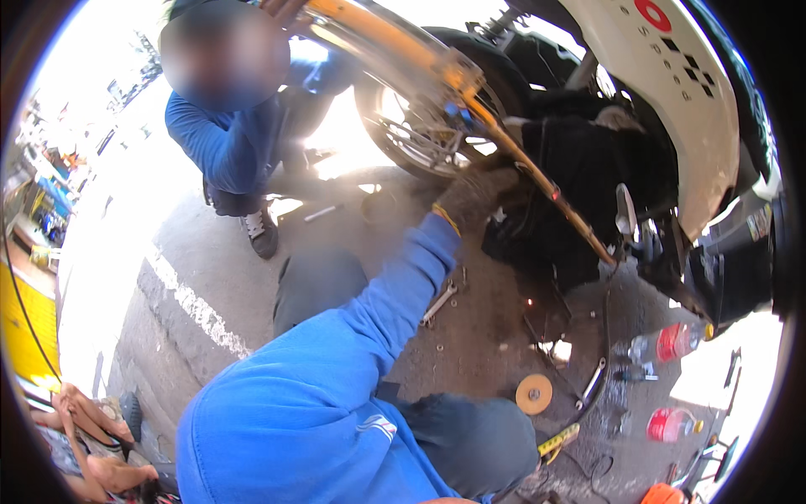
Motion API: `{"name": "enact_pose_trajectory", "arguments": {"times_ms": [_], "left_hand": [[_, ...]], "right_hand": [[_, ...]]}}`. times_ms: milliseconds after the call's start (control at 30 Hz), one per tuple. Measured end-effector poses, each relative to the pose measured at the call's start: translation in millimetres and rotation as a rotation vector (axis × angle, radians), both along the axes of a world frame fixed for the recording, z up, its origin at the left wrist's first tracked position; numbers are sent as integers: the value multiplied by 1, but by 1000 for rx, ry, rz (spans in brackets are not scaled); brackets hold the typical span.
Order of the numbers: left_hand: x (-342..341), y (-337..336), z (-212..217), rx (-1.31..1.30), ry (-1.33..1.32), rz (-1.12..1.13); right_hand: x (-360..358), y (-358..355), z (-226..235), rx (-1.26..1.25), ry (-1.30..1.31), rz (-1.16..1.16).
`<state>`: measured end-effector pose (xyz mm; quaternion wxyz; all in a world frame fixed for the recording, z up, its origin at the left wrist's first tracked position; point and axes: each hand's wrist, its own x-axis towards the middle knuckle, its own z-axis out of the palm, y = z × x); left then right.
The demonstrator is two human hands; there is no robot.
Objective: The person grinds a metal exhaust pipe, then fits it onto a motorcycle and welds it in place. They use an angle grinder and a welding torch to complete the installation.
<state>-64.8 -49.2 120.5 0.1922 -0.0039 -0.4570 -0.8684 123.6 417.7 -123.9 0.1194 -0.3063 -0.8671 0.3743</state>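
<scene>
The gloved left hand [483, 195], its grip impossible to tell, could get pinched beside the spoked wheel [430, 134] should the orange frame tube [579, 223] slip.

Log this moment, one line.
Left hand: gloved, grip unclear, near orange bar; right hand: not in view; wheel: beyond left hand; wrenches: on ground; co-worker: crouching

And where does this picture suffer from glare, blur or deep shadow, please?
In the head view, glare whitens the ground left of the painted line; same view, the gloved hand looks smeared and a blurred oval covers part of the co-worker; there too, shadow darkens the space beneath the white bodywork panel.
</scene>
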Motion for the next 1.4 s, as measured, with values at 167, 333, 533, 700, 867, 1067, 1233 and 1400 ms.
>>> {"name": "enact_pose_trajectory", "arguments": {"times_ms": [167,333,533,700,867,1067,1233,1400], "left_hand": [[5,-16,-9,56,52,-3],[-2,-13,2,-842,18,181],[11,-39,21,-674,83,182],[10,-54,21,-2617,-37,1053],[32,-72,36,-2717,-327,904],[131,-132,127,-1800,-1117,1057],[170,-177,200,-2705,-624,1332],[189,-210,176,-2286,-654,1173]], "right_hand": [[-25,13,-35,16,-130,-110],[-42,13,-25,48,-323,49],[-43,33,-6,-46,-369,160],[-33,32,10,-42,-222,140],[-26,-6,67,38,23,199],[-90,-96,127,-975,-134,855],[-173,-176,185,-829,-148,1900],[-200,-255,234,-666,-115,2170]]}}
